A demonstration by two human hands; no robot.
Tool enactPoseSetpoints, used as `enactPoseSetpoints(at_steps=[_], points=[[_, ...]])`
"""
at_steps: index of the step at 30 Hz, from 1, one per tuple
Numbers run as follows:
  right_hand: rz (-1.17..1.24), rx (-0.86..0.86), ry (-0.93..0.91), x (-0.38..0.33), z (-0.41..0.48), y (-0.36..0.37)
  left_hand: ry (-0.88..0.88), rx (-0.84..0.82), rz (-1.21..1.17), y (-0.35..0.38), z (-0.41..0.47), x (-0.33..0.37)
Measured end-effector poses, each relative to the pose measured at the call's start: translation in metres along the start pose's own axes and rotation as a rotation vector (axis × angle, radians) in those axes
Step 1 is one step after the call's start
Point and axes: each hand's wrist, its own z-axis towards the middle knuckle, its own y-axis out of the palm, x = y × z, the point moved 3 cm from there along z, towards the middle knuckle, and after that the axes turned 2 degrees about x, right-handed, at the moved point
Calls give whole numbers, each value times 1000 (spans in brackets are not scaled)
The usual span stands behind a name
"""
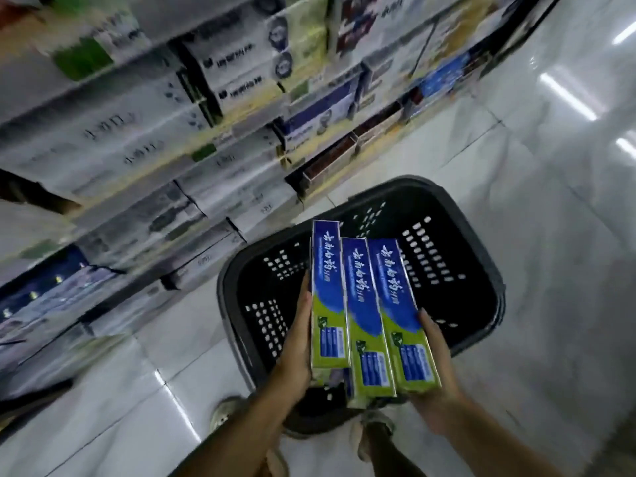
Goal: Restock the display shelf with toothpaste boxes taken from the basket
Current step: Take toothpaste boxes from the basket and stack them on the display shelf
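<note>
the person stands over a black perforated plastic basket (495, 270) that sits on the glossy white tiled floor (550, 201), with the tall display shelf (172, 149), blurred and packed with pale cartons, just to the left of the basket. directly above the basket, three long blue-and-green cardboard toothpaste boxes (364, 311) are held side by side as one bundle, long ends pointing away from the person. something pale shows beneath their near ends, but i cannot tell whether it is another box.

as far as i can judge, the fetching half of this round is done and the shelving half is not. the boxes are out of the basket and none has reached the shelf. the part of the basket that shows holds nothing, so this may be the last load.

the left hand (296, 346) lies on the shelf side of the bundle, its fingers (304, 290) straight and pressed flat along the outer box. the right hand (437, 366) takes the far side, its thumb hooked over the box edge and the rest tucked beneath, so the bundle is clamped between the two hands.
</note>
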Motion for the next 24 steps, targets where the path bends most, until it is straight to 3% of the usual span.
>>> enactPoseSetpoints(at_steps=[5, 10, 17, 22, 24], points=[[-89, 56, 95, 32, 73, -25, 0, 57, 31, -43, 69, -47], [-198, -33, 146, 45, 134, -39, -94, 139, 26, -74, 112, -84], [-193, 119, 273, 44, 210, -55, -227, 214, 24, -72, 163, -98], [-290, 181, 276, 41, 237, -71, -282, 378, 373, -83, 172, -115], [-304, 171, 259, 45, 244, -75, -271, 348, 541, -86, 175, -120]])
